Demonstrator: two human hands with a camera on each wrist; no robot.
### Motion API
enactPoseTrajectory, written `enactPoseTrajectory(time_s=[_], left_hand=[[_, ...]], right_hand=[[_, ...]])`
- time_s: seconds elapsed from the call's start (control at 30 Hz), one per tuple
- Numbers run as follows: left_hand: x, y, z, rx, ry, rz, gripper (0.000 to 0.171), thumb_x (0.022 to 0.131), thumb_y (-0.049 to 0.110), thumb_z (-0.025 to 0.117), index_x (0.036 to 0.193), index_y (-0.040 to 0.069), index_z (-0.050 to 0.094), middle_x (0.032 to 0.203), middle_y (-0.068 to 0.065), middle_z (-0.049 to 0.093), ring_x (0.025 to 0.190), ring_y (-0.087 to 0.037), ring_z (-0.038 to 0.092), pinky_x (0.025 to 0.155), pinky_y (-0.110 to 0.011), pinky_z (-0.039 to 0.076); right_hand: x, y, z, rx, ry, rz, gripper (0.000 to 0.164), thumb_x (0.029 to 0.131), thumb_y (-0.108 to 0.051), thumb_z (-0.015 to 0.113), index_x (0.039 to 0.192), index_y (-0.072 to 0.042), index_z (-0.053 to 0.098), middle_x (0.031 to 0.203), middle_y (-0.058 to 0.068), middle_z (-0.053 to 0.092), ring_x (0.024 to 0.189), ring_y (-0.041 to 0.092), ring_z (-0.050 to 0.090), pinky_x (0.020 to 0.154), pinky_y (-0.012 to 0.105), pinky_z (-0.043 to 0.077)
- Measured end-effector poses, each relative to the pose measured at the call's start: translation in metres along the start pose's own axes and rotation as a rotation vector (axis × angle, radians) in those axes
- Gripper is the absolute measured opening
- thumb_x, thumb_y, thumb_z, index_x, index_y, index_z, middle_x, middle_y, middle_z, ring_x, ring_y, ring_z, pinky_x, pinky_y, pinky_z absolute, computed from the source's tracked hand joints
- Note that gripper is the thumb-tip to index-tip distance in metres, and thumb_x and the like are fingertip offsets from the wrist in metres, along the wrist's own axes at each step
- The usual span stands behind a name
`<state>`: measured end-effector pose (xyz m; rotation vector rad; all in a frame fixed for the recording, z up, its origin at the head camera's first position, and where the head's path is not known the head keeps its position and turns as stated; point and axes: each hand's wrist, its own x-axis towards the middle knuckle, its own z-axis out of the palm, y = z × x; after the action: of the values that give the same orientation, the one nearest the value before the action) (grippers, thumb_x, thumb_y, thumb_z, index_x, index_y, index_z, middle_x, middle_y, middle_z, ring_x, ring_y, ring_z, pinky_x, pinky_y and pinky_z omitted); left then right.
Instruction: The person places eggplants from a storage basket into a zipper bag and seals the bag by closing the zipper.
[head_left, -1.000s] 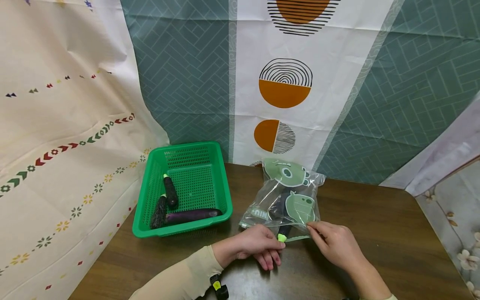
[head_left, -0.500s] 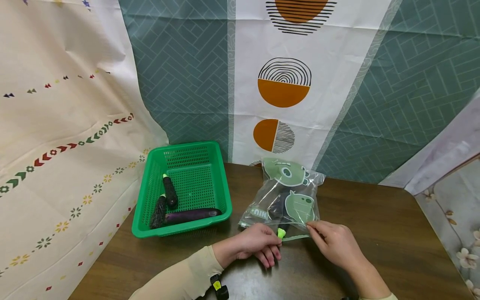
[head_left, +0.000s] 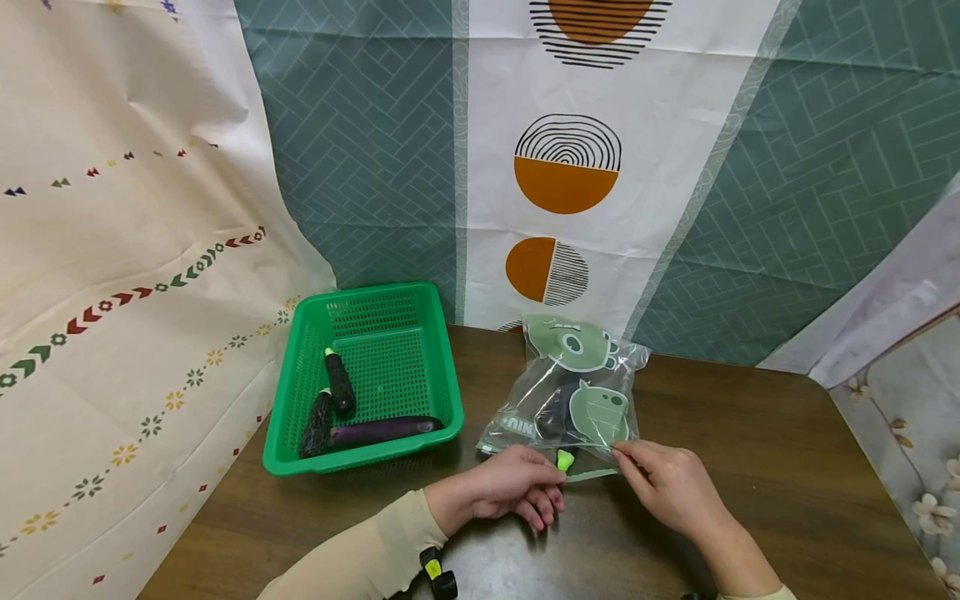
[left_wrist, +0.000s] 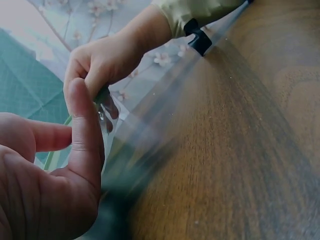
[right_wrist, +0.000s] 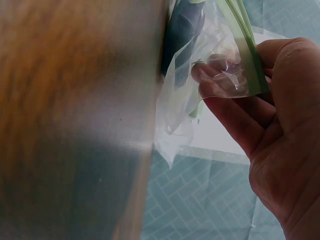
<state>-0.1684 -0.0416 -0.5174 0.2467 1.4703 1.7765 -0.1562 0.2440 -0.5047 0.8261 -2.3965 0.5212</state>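
A clear zip bag (head_left: 536, 400) with green cartoon prints lies on the table, with a dark eggplant (head_left: 553, 412) inside. The eggplant's bright green stem end (head_left: 565, 461) shows at the bag's mouth. My left hand (head_left: 517, 483) is at the near edge of that mouth, thumb and a finger pinched together beside the stem. In the left wrist view my left hand (left_wrist: 65, 185) has the bag's plastic around its thumb. My right hand (head_left: 675, 483) grips the mouth's right corner; in the right wrist view, its thumb and fingers pinch the green zip strip (right_wrist: 250, 65).
A green plastic basket (head_left: 438, 350) stands to the left of the bag. It contains a small dark eggplant (head_left: 341, 385), a wrinkled dark vegetable (head_left: 317, 425) and a long purple eggplant (head_left: 386, 430). A patterned cloth (head_left: 397, 150) hangs behind the wooden table (head_left: 780, 467).
The eggplant's green stem end has slid a little deeper into the bag. My left hand has shifted slightly forward with it, while my right hand keeps its grip on the bag's corner.
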Motion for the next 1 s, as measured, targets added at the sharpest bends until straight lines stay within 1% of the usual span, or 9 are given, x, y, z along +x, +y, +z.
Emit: enactPoseTrajectory(time_s=[0.23, 0.3, 0.43, 0.53, 0.63, 0.73, 0.9, 1.0], left_hand=[[-0.0005, 0.0034, -0.0006, 0.004, -0.006, 0.003, 0.021, 0.105, 0.015, 0.07, 0.106, -0.006, 0.068, 0.08, -0.006, 0.071, 0.056, -0.005, 0.06, 0.049, -0.019, 0.054], [-0.0008, 0.0038, -0.0006, 0.005, -0.01, 0.005, 0.022, 0.105, 0.015, 0.07, 0.108, -0.007, 0.068, 0.08, -0.005, 0.071, 0.056, -0.005, 0.06, 0.049, -0.019, 0.054], [-0.001, 0.0034, -0.0014, 0.002, -0.015, 0.006, 0.027, 0.105, 0.014, 0.069, 0.121, -0.008, 0.069, 0.081, -0.004, 0.07, 0.057, -0.004, 0.059, 0.049, -0.018, 0.053], [-0.0012, 0.003, -0.0024, -0.001, -0.023, 0.0, 0.037, 0.103, 0.012, 0.069, 0.136, -0.005, 0.068, 0.081, -0.004, 0.07, 0.056, -0.003, 0.059, 0.049, -0.018, 0.052], [-0.0013, 0.0028, -0.0034, 0.001, -0.044, -0.012, 0.05, 0.102, 0.01, 0.07, 0.149, -0.004, 0.062, 0.082, -0.003, 0.07, 0.055, -0.003, 0.057, 0.048, -0.018, 0.05], [-0.0013, 0.0033, -0.0043, 0.001, -0.066, -0.028, 0.06, 0.101, 0.009, 0.071, 0.157, -0.004, 0.053, 0.082, -0.002, 0.07, 0.054, -0.003, 0.056, 0.048, -0.018, 0.048], [0.0008, 0.004, -0.0054, 0.003, -0.095, -0.043, 0.074, 0.101, 0.008, 0.072, 0.168, -0.001, 0.04, 0.083, -0.003, 0.071, 0.053, -0.003, 0.054, 0.047, -0.017, 0.046], [0.0029, 0.0043, -0.0052, 0.012, -0.116, -0.044, 0.081, 0.101, 0.009, 0.072, 0.171, 0.0, 0.032, 0.083, -0.003, 0.071, 0.052, -0.003, 0.053, 0.046, -0.017, 0.042]], right_hand=[[0.0008, 0.0007, -0.0004, -0.002, 0.004, -0.005, 0.021, 0.085, -0.004, 0.091, 0.102, -0.015, 0.086, 0.092, -0.007, 0.082, 0.074, 0.005, 0.075, 0.064, 0.032, 0.063], [0.0007, 0.0007, -0.0002, -0.002, 0.005, -0.003, 0.021, 0.085, -0.004, 0.091, 0.102, -0.015, 0.086, 0.092, -0.006, 0.082, 0.074, 0.005, 0.075, 0.064, 0.032, 0.063], [0.0002, -0.0001, -0.0002, -0.003, -0.001, 0.002, 0.021, 0.086, -0.004, 0.091, 0.102, -0.015, 0.086, 0.093, -0.006, 0.082, 0.075, 0.005, 0.076, 0.064, 0.032, 0.063], [-0.0001, -0.0007, -0.0005, -0.006, -0.006, 0.008, 0.02, 0.086, -0.004, 0.091, 0.102, -0.015, 0.086, 0.093, -0.007, 0.082, 0.075, 0.005, 0.076, 0.064, 0.032, 0.063], [-0.0001, -0.0008, -0.0006, -0.006, -0.007, 0.007, 0.02, 0.086, -0.004, 0.091, 0.102, -0.015, 0.086, 0.093, -0.007, 0.082, 0.075, 0.005, 0.076, 0.064, 0.032, 0.063], [0.0, -0.0004, -0.0004, -0.004, -0.002, -0.002, 0.02, 0.086, -0.004, 0.091, 0.102, -0.015, 0.086, 0.093, -0.006, 0.082, 0.075, 0.006, 0.076, 0.063, 0.032, 0.063], [0.0003, 0.0001, 0.0, -0.004, 0.008, -0.009, 0.021, 0.085, -0.004, 0.091, 0.102, -0.015, 0.086, 0.092, -0.006, 0.082, 0.074, 0.005, 0.075, 0.062, 0.032, 0.062], [0.0005, 0.0001, -0.0001, -0.003, 0.01, -0.012, 0.021, 0.085, -0.004, 0.091, 0.102, -0.014, 0.086, 0.092, -0.006, 0.082, 0.074, 0.005, 0.075, 0.062, 0.032, 0.062]])
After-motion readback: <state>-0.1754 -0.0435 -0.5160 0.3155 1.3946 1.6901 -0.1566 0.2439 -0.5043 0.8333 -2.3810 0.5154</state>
